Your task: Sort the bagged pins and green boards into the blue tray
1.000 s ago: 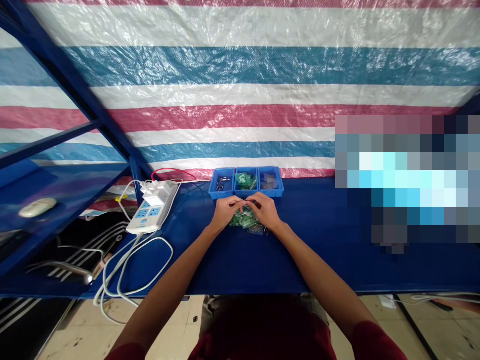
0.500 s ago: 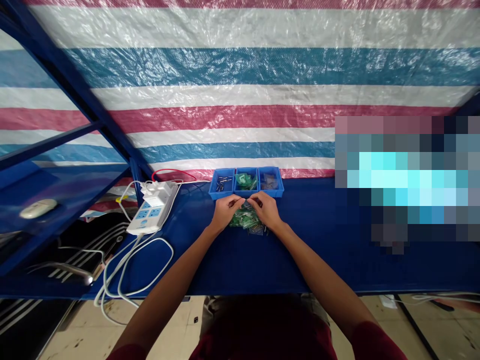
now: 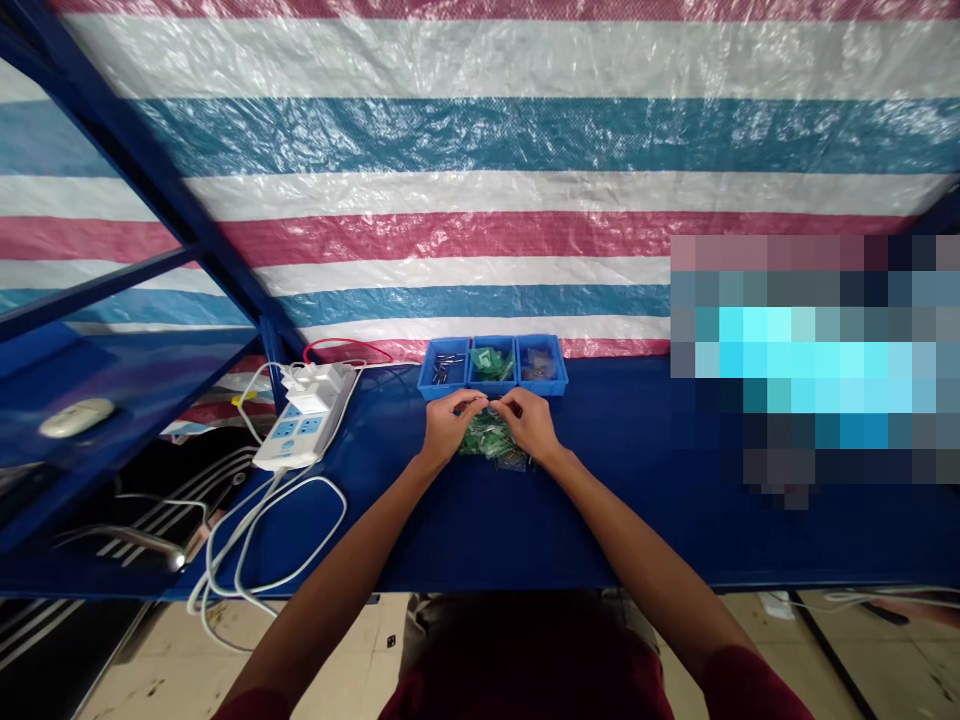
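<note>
My left hand (image 3: 448,425) and my right hand (image 3: 533,424) meet over a small pile of green parts (image 3: 489,437) on the blue bench (image 3: 645,500). Both hands are closed in a pinch, fingertips almost touching each other; what they pinch is too small to name. Just behind them stand three joined blue bins: the left bin (image 3: 444,368) holds dark metal pins, the middle bin (image 3: 492,362) holds green parts, the right bin (image 3: 541,363) holds greyish pieces.
A white power strip (image 3: 304,428) with plugs and looping white cables (image 3: 262,530) lies left of the hands. A blue shelf frame (image 3: 135,170) stands at the left with a pale oval object (image 3: 75,416) on it. A striped tarp (image 3: 480,180) hangs behind.
The hands stay in place over the pile; the fingertips have shifted only slightly.
</note>
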{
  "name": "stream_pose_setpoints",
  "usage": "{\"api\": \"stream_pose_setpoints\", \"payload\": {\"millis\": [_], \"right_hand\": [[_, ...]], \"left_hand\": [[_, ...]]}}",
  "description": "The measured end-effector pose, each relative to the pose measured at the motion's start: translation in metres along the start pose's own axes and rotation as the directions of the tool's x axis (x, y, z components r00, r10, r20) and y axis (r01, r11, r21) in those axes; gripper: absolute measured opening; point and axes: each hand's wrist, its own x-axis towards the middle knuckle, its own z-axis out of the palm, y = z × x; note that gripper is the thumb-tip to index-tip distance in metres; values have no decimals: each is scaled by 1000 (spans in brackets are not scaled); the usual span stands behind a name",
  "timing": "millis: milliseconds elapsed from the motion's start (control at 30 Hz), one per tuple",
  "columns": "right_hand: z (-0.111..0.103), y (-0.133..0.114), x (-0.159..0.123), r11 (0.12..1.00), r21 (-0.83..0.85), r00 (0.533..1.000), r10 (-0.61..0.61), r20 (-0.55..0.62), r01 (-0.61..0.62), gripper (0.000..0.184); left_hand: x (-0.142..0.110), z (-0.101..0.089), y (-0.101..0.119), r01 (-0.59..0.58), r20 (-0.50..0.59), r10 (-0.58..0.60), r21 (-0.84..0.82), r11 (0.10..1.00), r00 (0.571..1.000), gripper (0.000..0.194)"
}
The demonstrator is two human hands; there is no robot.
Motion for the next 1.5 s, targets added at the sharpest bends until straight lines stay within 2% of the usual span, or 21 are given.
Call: {"api": "stream_pose_setpoints", "payload": {"millis": [133,333,433,633,833,1000,1167,1400,1500], "right_hand": [[1,1,0,999,5,999,34,4,-34,40],[2,-1,0,999,-47,1000,7,18,-6,49],[0,-3,1,999,-42,1000,-10,28,11,50],[-7,-5,3,999,-47,999,22,-45,-24,50],[-7,-4,3,999,-34,997,12,-76,-15,45],[-6,-5,2,997,39,997,-73,31,72,33],[-4,-6,0,994,50,986,-101,129,96,30],[-4,-5,1,997,38,996,-76,55,74,37],[-5,-4,1,998,22,997,-53,56,52,42]], "left_hand": [[1,3,-1,79,5,-79,-168,983,997,24],[6,0,2,147,14,-148,-235,961,989,27],[7,-2,2,145,-3,-149,-215,966,989,27],[9,-4,7,11,18,-10,-77,997,1000,27],[7,-2,2,98,13,-97,-98,990,995,25],[4,-2,3,128,29,-125,-139,982,992,24],[2,-2,8,148,73,-138,-143,979,988,25],[6,1,9,166,71,-153,-251,954,986,25],[5,1,10,134,47,-127,-227,965,991,25]]}}
